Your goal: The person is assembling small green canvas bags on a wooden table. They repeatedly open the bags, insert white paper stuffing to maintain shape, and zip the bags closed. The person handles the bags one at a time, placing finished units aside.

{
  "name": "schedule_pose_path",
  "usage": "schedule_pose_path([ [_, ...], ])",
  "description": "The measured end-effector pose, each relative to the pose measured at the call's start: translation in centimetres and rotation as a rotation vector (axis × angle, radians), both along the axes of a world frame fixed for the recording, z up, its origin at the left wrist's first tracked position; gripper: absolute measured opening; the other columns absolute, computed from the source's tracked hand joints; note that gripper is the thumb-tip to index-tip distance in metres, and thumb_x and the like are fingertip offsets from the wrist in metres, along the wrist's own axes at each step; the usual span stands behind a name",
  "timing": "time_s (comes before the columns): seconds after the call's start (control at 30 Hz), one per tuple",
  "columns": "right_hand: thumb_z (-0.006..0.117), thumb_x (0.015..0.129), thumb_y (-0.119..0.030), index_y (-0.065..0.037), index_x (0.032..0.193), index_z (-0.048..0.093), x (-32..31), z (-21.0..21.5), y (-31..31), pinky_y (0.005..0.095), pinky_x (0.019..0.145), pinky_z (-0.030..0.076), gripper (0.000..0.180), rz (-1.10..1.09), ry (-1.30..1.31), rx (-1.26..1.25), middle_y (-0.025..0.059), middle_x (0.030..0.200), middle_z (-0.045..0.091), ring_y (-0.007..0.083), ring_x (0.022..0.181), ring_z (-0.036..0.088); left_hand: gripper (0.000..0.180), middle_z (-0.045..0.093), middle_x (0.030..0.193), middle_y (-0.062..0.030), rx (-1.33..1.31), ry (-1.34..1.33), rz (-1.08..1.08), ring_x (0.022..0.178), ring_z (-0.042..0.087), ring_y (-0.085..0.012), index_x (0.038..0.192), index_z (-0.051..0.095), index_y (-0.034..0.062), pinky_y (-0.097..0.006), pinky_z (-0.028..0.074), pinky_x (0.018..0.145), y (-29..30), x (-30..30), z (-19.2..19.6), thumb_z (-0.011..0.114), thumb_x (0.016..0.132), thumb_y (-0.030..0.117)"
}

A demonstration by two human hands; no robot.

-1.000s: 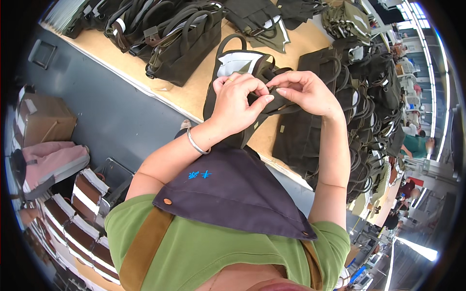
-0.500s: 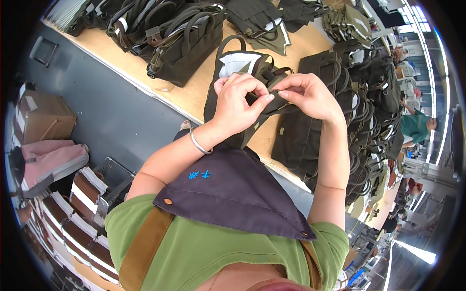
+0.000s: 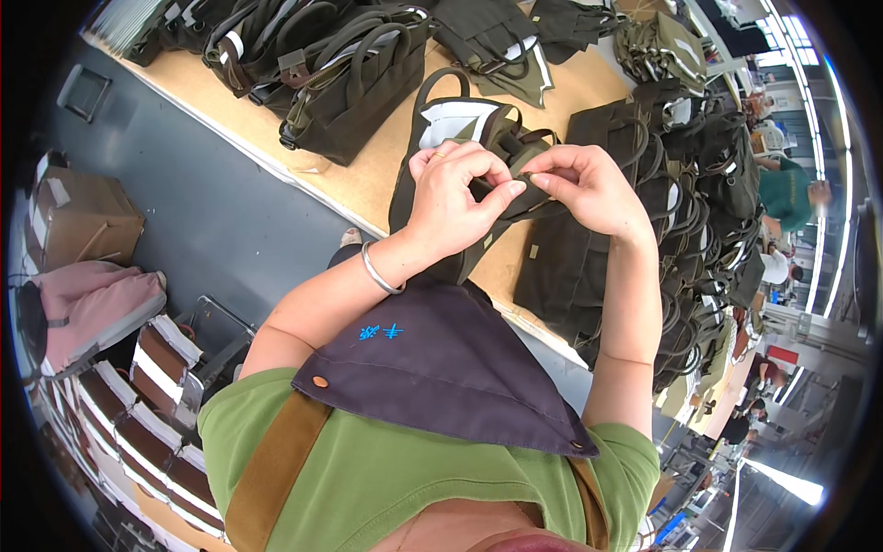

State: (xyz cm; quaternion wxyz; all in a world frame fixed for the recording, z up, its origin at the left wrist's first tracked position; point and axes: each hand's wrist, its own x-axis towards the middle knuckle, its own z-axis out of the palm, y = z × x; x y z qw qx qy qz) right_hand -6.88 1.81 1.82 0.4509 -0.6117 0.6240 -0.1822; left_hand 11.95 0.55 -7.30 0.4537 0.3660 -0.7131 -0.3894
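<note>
A dark olive fabric bag (image 3: 402,198) stands at the table's near edge, its top spread apart to show a pale lining (image 3: 448,126). A looped handle rises at its far side. Over the bag my left hand (image 3: 457,198) is closed in a pinch, thumb against the bent fingers. Close beside it, my right hand (image 3: 589,189) pinches too, its thumb and forefinger meeting at the bag's upper part. Dark material of the bag shows at both fingertips. My fingers hide exactly which piece of it each hand grips.
On the tan table (image 3: 368,175), a row of dark bags (image 3: 349,101) stands at the far left. Many more bags (image 3: 681,202) are piled at the right. Folded olive pieces (image 3: 658,46) lie at the back. A cardboard box (image 3: 87,221) and stacked brown-and-white pieces (image 3: 166,368) are at the left.
My hands hold nearly the same pinch and have shifted very slightly to the right. At the far right, a person in green has turned and moved.
</note>
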Motion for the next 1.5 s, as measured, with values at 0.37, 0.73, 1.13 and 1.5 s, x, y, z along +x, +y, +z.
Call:
schedule_pose_path([
  [0.37,0.065,0.083,-0.001,0.001,0.097,0.071,0.4,0.5,0.0,0.0263,0.066,0.049,0.016,0.085,0.096,-0.119,0.0069,0.080,0.067,0.0104,0.071,0.061,0.018,0.059,0.075,0.0050,0.040,-0.006,-0.032,0.082,0.054,-0.0130,0.074,0.063,0.0123,-0.035,0.027,0.085,-0.2,-0.1,0.2,0.076,0.079,0.024],
  [0.73,0.075,0.079,-0.011,0.000,0.093,0.071,0.8,0.1,0.1,0.0265,0.061,0.048,0.018,0.064,0.144,-0.200,0.0057,0.074,0.066,0.0101,0.065,0.059,0.016,0.063,0.077,0.0031,-0.049,-0.001,-0.059,0.080,0.058,-0.0147,0.076,0.064,0.0110,-0.035,0.034,0.083,-1.0,0.9,-0.4,0.076,0.079,0.022],
  [1.13,0.067,0.084,-0.007,-0.002,0.094,0.067,1.7,0.5,0.6,0.0307,0.068,0.047,0.011,0.139,0.174,-0.315,0.0075,0.081,0.066,0.0186,0.072,0.061,0.026,0.068,0.085,0.0041,-0.029,-0.099,-0.325,0.088,0.061,-0.0114,0.097,0.069,0.0135,-0.035,0.029,0.094,-2.1,2.1,0.5,0.078,0.078,0.028],
  [1.5,0.064,0.086,-0.004,-0.001,0.095,0.064,2.1,0.0,2.0,0.0298,0.069,0.046,0.010,0.034,0.155,-0.331,0.0084,0.081,0.064,0.0178,0.073,0.059,0.018,0.068,0.079,0.0036,0.157,-0.137,-0.338,0.082,0.060,-0.0098,0.090,0.071,0.0139,-0.033,0.027,0.092,-1.3,1.9,1.3,0.078,0.078,0.026],
])
